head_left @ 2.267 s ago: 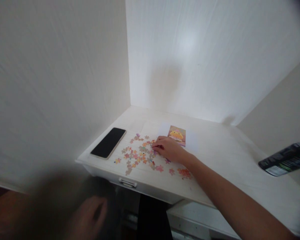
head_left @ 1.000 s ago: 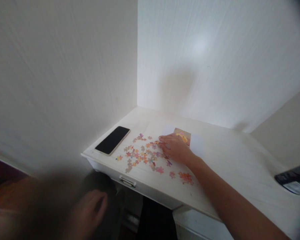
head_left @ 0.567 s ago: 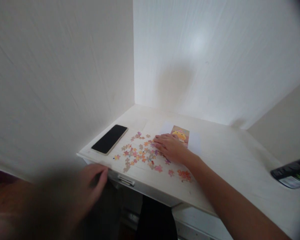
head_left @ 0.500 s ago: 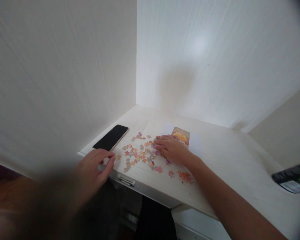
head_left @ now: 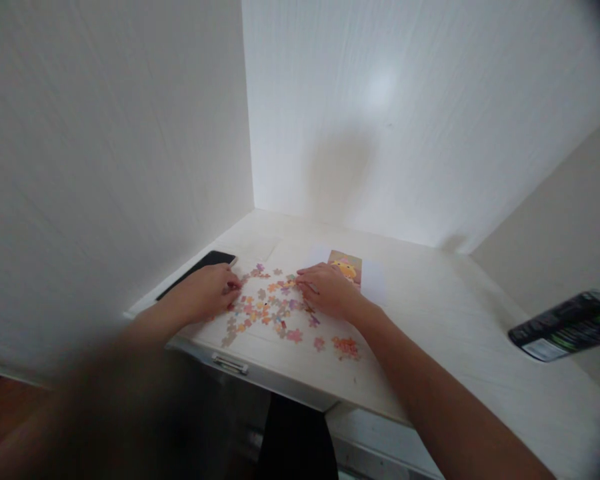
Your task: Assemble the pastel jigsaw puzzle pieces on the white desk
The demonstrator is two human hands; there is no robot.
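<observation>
- The puzzle pieces (head_left: 266, 319) lie flat near the front of the white desk (head_left: 420, 300), pointing all different ways, with no one long line.
- The left hand (head_left: 214, 291) is now at their left side; a second ago it was below the desk edge.
- The right hand (head_left: 327, 290) is at their right side, apart from the left. I can't tell if either hand pinches a piece.
- The left arm and hand now hide part of the phone (head_left: 213, 259).
- The picture card (head_left: 347, 265) lies behind the right hand.
</observation>
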